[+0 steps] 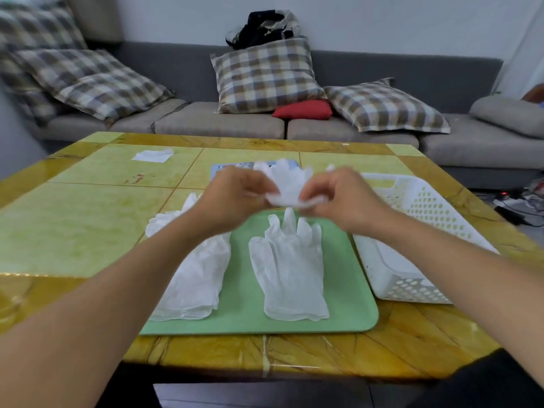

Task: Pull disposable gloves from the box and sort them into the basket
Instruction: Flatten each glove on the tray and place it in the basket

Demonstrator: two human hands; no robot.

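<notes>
Glove (290,184) pinched above tray (347,307) edge

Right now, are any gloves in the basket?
No. The white basket shows no gloves inside; two piles lie on the green tray, and both hands hold one glove above it.

Landmark: green tray (347,301). Left of it bare tabletop (73,219), free. Right: white basket (391,278) blocks, touching. Behind: glove box (217,169). On tray: flat gloves (290,278), low obstacle.
</notes>
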